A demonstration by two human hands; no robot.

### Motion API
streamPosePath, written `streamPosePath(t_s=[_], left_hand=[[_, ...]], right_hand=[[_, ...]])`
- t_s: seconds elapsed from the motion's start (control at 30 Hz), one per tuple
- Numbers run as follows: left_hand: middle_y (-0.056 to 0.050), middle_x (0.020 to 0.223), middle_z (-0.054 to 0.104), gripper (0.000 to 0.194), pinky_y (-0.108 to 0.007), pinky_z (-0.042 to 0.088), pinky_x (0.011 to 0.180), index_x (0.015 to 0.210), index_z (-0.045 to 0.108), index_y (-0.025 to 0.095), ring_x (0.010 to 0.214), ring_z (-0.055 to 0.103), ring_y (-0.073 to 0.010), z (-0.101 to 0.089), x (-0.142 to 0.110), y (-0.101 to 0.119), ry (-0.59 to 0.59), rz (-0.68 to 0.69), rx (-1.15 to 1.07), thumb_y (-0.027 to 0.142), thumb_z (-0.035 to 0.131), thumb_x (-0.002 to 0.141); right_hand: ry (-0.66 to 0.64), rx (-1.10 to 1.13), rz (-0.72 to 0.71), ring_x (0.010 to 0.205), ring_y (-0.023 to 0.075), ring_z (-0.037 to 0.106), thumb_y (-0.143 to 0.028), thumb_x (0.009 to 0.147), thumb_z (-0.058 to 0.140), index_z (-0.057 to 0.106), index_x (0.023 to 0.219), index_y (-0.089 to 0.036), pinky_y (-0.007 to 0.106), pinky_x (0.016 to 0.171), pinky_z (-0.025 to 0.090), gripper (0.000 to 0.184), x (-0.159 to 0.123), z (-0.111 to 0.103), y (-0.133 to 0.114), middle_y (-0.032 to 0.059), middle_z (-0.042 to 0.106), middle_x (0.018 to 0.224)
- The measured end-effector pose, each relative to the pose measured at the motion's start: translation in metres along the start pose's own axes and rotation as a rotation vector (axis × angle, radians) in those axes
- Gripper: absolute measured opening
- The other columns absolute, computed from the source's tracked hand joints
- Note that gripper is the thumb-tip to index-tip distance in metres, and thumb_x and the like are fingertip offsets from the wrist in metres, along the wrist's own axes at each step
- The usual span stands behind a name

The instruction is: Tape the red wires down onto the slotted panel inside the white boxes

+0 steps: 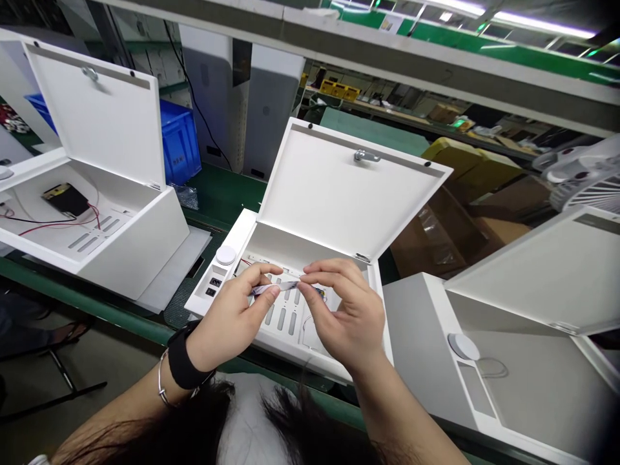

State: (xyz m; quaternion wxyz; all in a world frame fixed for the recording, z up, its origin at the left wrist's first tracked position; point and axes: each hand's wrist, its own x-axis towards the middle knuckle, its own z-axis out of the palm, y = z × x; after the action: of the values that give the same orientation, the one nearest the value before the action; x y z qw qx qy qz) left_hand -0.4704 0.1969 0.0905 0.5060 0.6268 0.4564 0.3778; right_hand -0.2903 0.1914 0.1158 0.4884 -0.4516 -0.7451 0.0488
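Note:
In the head view, both hands are raised over an open white metal box (320, 361). My left hand (232, 316) pinches a thin, pale strip (287, 285) with dark printing between thumb and fingers. The thumb and forefinger of my right hand (351, 313) close on the strip's other end. Its exact kind is too small to make out. Beneath the hands, the box floor has several long slots (292, 323), and a small part with coloured wires (320, 294) shows partly behind my right fingers. The hinged lid (343, 187) stands raised, with a metal latch (367, 156) on it.
Similar open boxes stand to the left (135, 239) and right (421, 342); the left one holds a black battery-like pack (66, 199) with red and black wires. A blue crate (179, 139), cardboard boxes (455, 239) and a fan (586, 174) are behind. The green bench (225, 194) runs beneath.

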Motion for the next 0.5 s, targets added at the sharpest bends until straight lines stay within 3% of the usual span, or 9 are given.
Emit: streamPosePath(t_s=[0.1,0.23,0.37,0.5], left_hand=[[-0.003,0.106,0.063,0.022,-0.030,0.048,0.084,0.113,0.059,0.025,0.096,0.060,-0.0167,0.002,0.002,-0.004,-0.028,-0.032,-0.085,0.035,0.051,0.095],[0.000,0.090,0.062,0.013,-0.029,0.047,0.083,0.098,0.059,0.022,0.089,0.060,-0.0149,0.004,0.006,-0.005,-0.029,-0.048,-0.087,0.032,0.052,0.094],[0.000,0.091,0.065,0.015,-0.028,0.047,0.078,0.097,0.061,0.021,0.087,0.061,-0.0149,0.006,0.009,-0.005,0.056,-0.020,-0.017,0.033,0.052,0.094],[0.001,0.087,0.067,0.016,-0.027,0.044,0.073,0.098,0.062,0.021,0.078,0.061,-0.0133,0.008,0.012,-0.004,0.128,0.086,0.183,0.028,0.048,0.095]], right_hand=[[0.014,-0.049,-0.051,0.085,0.0208,0.064,-0.013,0.082,0.066,0.068,0.087,-0.023,0.038,0.074,0.052,0.011,0.002,-0.002,-0.001,0.0054,0.069,0.090],[0.026,-0.149,-0.142,0.085,0.0215,0.063,-0.013,0.083,0.065,0.069,0.090,-0.023,0.039,0.076,0.051,0.013,0.004,-0.002,-0.002,0.0057,0.069,0.090],[0.054,-0.322,-0.238,0.100,0.0245,0.061,-0.013,0.083,0.065,0.068,0.108,-0.024,0.041,0.085,0.047,0.027,0.001,0.003,-0.006,0.0094,0.068,0.108],[-0.103,-0.516,-0.436,0.108,0.0247,0.056,-0.011,0.086,0.060,0.067,0.111,-0.023,0.042,0.094,0.039,0.028,-0.001,0.012,-0.003,0.0082,0.069,0.111]])
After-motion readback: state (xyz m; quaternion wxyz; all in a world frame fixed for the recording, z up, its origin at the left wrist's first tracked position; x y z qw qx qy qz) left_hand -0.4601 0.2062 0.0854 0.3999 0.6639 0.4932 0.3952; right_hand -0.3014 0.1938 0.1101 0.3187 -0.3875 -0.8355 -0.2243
